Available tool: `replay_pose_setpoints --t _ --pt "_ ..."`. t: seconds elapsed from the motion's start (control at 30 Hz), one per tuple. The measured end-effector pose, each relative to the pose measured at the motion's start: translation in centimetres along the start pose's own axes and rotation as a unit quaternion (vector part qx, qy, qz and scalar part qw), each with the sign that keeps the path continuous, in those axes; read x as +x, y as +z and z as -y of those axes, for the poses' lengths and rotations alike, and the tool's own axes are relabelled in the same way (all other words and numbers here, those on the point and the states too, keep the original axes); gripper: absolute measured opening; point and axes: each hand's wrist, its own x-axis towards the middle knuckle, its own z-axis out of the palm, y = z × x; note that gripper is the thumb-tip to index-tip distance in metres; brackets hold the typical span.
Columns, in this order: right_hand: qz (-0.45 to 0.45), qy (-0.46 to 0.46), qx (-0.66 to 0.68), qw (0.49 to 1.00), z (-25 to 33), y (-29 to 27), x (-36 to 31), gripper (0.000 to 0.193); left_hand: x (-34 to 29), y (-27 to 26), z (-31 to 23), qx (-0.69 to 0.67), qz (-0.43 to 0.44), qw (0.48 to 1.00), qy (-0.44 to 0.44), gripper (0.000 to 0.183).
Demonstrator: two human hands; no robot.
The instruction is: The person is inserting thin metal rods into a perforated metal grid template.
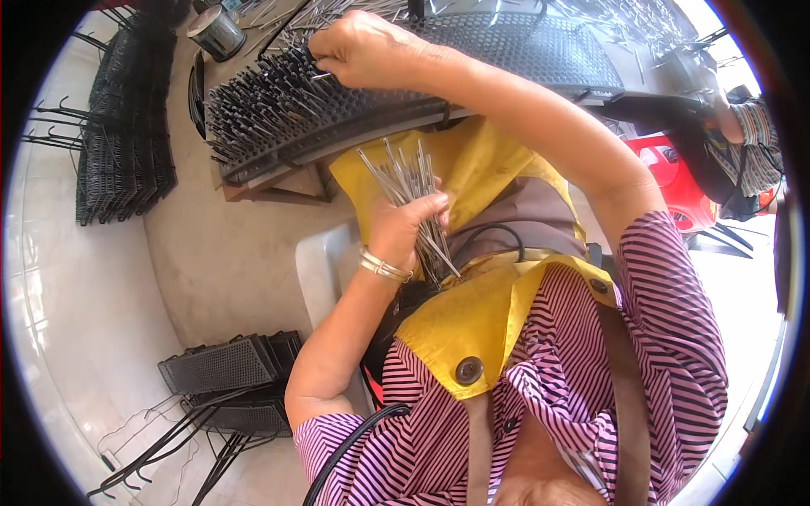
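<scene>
My left hand (412, 221) is closed around a bundle of thin silver metal rods (403, 173), held above my lap with their ends fanning out at top and bottom. My right hand (359, 52) reaches over a black perforated rack (380, 110), its fingers pinched together. A short shiny piece of a metal rod (321, 77) shows at those fingertips; the rest is hidden. Beside that hand, many dark-tipped rods (270, 105) stand packed upright in the rack's left part. Holes without rods show in the rack's right part (523, 51).
Loose silver rods (624, 21) lie scattered behind the rack, and a metal can (217, 34) stands at the far left. Stacked black racks (126, 126) line the left wall; more black perforated racks (224, 367) sit at lower left. Another person's arm (726, 110) and a red stool (675, 185) are at right.
</scene>
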Motion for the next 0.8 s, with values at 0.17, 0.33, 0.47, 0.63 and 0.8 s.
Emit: replay_pose_setpoints --t 0.17,0.33,0.47,0.63,0.8 --pt "0.039 -0.05 -0.024 0.998 0.6 -0.5 0.5 0.009 0.1 -0.1 0.1 -0.008 0.004 1.0 -0.007 0.022" --pt "0.04 0.019 -0.034 0.998 0.6 0.0 1.8 0.015 0.1 0.0 0.0 -0.008 0.007 1.0 -0.008 0.023" --pt "0.047 0.061 -0.018 0.997 -0.3 0.3 0.4 0.016 0.1 0.1 0.0 -0.002 0.006 1.0 0.006 0.023" --pt "-0.015 0.097 -0.017 0.995 -1.4 1.7 -2.1 0.02 0.1 -0.1 0.0 -0.012 0.013 1.0 0.004 0.024" --pt "-0.106 0.04 -0.057 0.992 -1.0 1.2 -3.4 0.021 0.0 -0.1 -0.1 -0.019 0.008 1.0 -0.005 0.023"
